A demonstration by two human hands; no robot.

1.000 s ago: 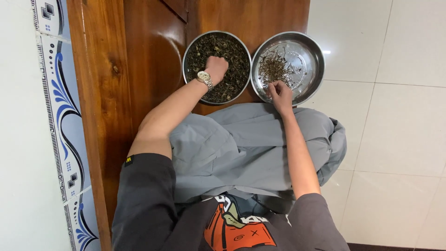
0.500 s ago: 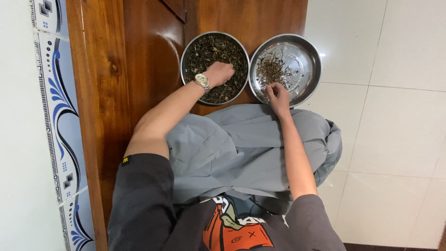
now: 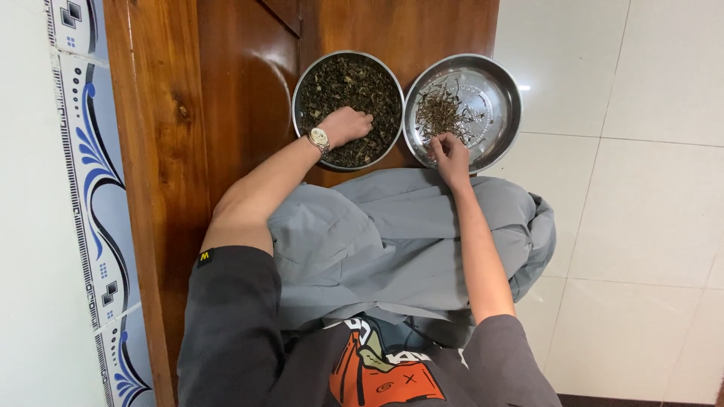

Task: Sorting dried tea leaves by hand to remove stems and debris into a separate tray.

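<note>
Now the left hand (image 3: 348,124) lies palm-down inside the round metal bowl of dark dried leaves (image 3: 348,81), its fingers curled loosely into the heap near the bowl's near rim; whether anything is pinched beneath them cannot be told from above. A wristwatch (image 3: 319,138) with a pale face sits on that wrist. Compared with a second ago, this hand has slid lower and more toward the middle of the leaf bowl, so it seems to be raking through a fresh patch of the leaves. Just right of the leaf bowl, rims almost touching, stands the second steel bowl (image 3: 494,90), mostly bare and shiny, with a thin scatter of pale stems (image 3: 445,111) gathered on the side nearer the leaf bowl. The right hand (image 3: 451,154) rests at that bowl's near edge, fingers drawn narrow with the tips together over the stems; it has hardly shifted in the last second, and I judge it to be dropping or nudging small picked bits there. Both bowls sit on the floor, the leaf bowl against a brown wooden door (image 3: 241,90) and the other half on white floor tiles (image 3: 648,196). Grey trousers (image 3: 407,241) cover the person's folded legs just below the leaf bowl.
</note>
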